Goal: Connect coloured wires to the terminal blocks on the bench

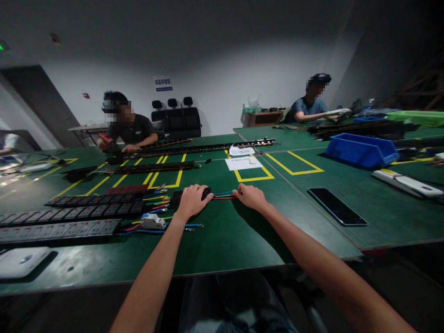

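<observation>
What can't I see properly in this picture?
In the head view:
Ends of the coloured wires: hidden by the right hand.
Middle of the black piece: covered by the left hand.
Writing on the white sheet: too small and blurred.
White case: cut off by the left edge.

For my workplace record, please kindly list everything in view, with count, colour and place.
Tabletop: count unclear, green, across view
Power strips: several, black and grey, left
Block: 1, black, centre
Wires: several, blue, green, red, centre
Breaker-like module: 1, white, left of centre
Phone: 1, black, right
Large bin: 1, blue, right
Tray: 1, light green, far right
Papers: 2, white, centre
Tape outlines: several, yellow, on tabletop
Casings: at least 3, white, left and right
Joined seats: 3, black, back wall
Sign: 1, white and blue, wall
Cabinet: 1, brown, rear
Co-workers: at least 2, dark tops, opposite
Left hand: 1, bare, on block
Right hand: 1, bare, at wires
</observation>
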`<state>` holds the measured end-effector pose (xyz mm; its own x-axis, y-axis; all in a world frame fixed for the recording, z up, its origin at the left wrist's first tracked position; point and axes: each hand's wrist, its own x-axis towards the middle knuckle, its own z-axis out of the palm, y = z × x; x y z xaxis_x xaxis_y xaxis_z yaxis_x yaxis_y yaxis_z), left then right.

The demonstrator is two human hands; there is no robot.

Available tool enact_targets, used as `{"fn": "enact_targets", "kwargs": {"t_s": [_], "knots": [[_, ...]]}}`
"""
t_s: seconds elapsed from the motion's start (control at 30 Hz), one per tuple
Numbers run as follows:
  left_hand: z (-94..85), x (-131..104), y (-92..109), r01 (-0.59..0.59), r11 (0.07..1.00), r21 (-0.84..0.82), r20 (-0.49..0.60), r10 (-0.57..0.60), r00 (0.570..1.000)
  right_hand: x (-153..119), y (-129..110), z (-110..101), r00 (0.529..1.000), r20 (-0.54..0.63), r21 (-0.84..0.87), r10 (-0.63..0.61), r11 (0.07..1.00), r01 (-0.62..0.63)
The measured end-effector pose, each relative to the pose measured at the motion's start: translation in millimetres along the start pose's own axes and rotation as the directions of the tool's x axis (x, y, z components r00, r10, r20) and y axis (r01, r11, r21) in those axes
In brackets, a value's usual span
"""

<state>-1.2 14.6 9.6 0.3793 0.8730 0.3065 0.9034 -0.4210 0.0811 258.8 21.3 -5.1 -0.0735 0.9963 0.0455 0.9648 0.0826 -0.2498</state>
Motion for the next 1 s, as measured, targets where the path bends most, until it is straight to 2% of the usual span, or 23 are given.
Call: {"fn": "enact_targets", "kwargs": {"t_s": [0.17,0.3,0.47,0.63,0.8,1.0], "knots": [[1.7,0.3,-2.9,-0.018,1.000,0.002,0.003,0.018,1.000,1.8,0.7,2.1,0.999,-0.030,0.076,0.010,0.997,-0.008],[4.2,0.4,-4.6,-0.023,1.000,0.008,-0.004,0.023,1.000,4.1,-1.4,5.4,0.991,-0.137,0.209,0.001,0.978,0.028],[5.7,0.0,-4.3,-0.026,1.000,0.016,-0.017,0.026,1.000,5.2,-3.0,11.5,0.938,-0.312,0.378,-0.151,0.886,0.268],[5.5,-0.5,-3.6,-0.023,1.000,0.017,-0.035,0.024,0.999,2.5,-6.3,13.4,0.885,-0.387,0.520,-0.258,0.732,0.441],[6.4,-1.1,-4.7,-0.036,0.999,0.000,-0.032,0.036,0.999,0.6,-9.4,11.5,0.880,-0.404,0.594,-0.250,0.659,0.461],[9.4,-1.9,-5.6,-0.046,0.998,0.036,-0.042,0.048,0.998,3.1,-8.1,16.1,0.883,-0.416,0.578,-0.220,0.686,0.443]]}}
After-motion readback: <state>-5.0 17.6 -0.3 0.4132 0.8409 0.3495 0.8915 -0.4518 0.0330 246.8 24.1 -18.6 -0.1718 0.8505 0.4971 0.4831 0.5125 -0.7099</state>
